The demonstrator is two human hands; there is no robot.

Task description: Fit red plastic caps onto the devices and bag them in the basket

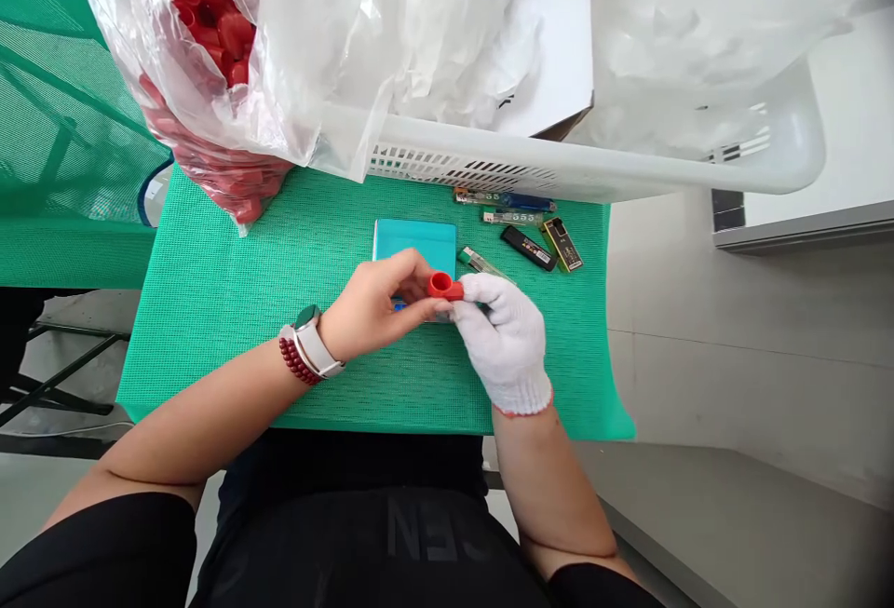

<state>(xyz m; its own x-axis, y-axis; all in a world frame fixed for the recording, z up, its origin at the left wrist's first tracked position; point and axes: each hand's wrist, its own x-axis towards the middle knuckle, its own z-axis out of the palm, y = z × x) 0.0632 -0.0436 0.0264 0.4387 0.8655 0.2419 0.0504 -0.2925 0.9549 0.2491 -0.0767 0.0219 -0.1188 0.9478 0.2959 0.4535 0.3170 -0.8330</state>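
My left hand (377, 305), bare with a watch and red bead bracelet at the wrist, and my right hand (507, 338), in a white knit glove, meet over the green mesh-covered table (230, 310). Both pinch a small red plastic cap (443, 287) between their fingertips. A bit of blue shows under my left fingers, partly hidden. Just behind the hands lies a teal flat box (413, 240). A clear lighter (481, 263) lies right beside my gloved fingers.
A clear plastic bag full of red caps (209, 40) sits at the back left. A white slotted basket (593, 170) with crumpled plastic overhangs the table's far edge. Several lighters (531, 236) lie beneath its rim. Floor drops away to the right.
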